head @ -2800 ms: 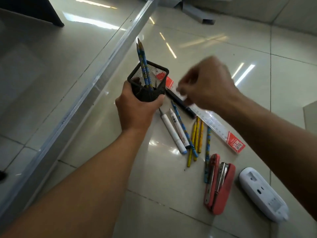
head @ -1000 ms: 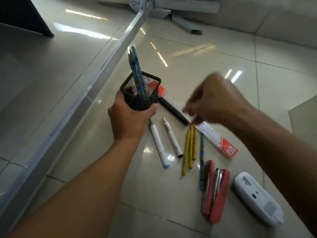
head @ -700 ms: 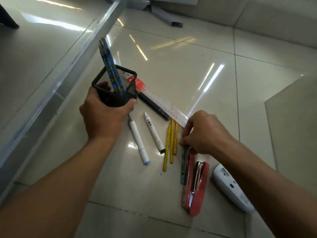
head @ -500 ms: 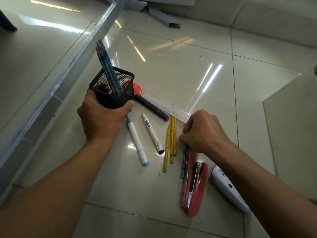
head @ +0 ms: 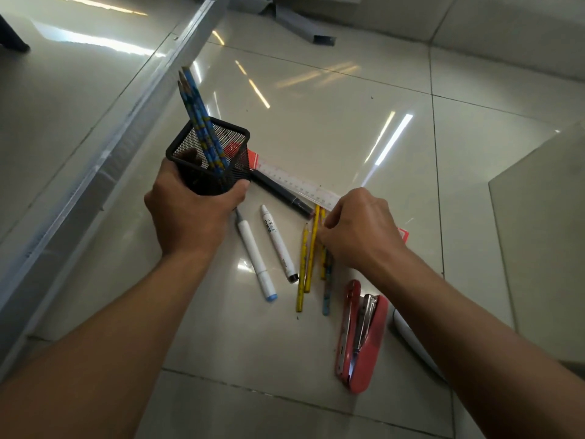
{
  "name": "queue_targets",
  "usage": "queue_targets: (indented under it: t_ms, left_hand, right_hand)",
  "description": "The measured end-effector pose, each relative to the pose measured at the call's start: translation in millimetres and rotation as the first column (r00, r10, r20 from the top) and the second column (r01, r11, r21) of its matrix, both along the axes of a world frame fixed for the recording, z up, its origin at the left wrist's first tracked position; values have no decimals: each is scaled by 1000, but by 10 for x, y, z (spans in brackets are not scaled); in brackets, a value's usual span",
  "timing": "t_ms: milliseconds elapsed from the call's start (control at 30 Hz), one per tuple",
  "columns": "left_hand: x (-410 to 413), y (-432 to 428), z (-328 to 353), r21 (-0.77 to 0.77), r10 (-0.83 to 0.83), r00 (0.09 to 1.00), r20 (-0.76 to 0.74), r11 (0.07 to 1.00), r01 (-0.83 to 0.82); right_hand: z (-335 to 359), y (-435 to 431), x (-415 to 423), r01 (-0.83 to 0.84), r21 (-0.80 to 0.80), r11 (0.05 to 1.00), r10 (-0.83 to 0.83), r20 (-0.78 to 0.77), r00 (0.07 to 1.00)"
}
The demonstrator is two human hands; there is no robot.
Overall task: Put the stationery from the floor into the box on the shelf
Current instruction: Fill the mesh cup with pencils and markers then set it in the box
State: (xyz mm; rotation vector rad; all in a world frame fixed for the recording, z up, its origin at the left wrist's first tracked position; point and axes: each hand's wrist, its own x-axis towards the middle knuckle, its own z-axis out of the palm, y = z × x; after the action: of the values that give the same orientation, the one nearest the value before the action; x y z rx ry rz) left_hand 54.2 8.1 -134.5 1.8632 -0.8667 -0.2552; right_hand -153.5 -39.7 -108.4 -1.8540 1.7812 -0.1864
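Note:
My left hand (head: 190, 217) grips a black mesh pen holder (head: 221, 182) just above the floor; several blue pencils (head: 198, 112) stand in it. My right hand (head: 361, 229) is down on the floor, fingers closed over the upper end of a blue patterned pencil (head: 327, 293) and touching the yellow pencils (head: 304, 267) beside it. Two white markers (head: 277, 245) lie to the left of them. A black pen (head: 281, 194) and a clear ruler (head: 297, 183) lie behind, and a red stapler (head: 364, 337) lies nearer me.
A metal shelf rail (head: 126, 122) runs diagonally along the left, with the pale shelf board (head: 63, 106) beyond it. A white oblong device (head: 408, 337) lies partly under my right forearm. A grey panel (head: 544, 248) stands at the right. Glossy tiles extend behind.
My right hand came away from the holder, dropped to the floor and closed on the blue pencil next to the stapler. The left hand kept holding the holder.

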Motion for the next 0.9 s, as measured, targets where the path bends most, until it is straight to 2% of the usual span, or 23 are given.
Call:
queue_targets:
  t_ms: [200, 333, 500, 600, 667, 733, 800, 900]
  left_hand:
    - [-9, -9, 0, -11, -5, 1000, -2, 1000, 4]
    - [-12, -5, 4, -10, -1, 1000, 13, 1000, 1]
    - [-12, -7, 15, 3, -2, 1000, 20, 1000, 2]
    - [-10, -5, 26, 7, 0, 1000, 12, 1000, 0]
    - [-15, 0, 33, 3, -3, 1000, 2, 1000, 3]
    - [-22, 5, 34, 1, -2, 1000, -7, 1000, 2]
    - [-27, 9, 33, 0, 3, 1000, -11, 1000, -3]
    - [-35, 13, 30, -15, 1, 1000, -21, 1000, -1]
  right_hand:
    - [37, -51, 92, -9, 34, 999, 12, -75, 997]
    - [116, -131, 97, 42, 157, 987, -44, 10, 999]
    - [72, -60, 110, 56, 97, 994, -59, 21, 998]
    - [138, -53, 76, 116, 177, 977, -134, 96, 986]
    - [255, -79, 0, 171, 335, 926, -258, 233, 938]
    - [376, -77, -83, 160, 541, 825, -406, 371, 835]
    - [452, -30, -161, 99, 687, 719, -493, 404, 771]
    - [532, 103, -222, 21, 790, 613, -570, 423, 704]
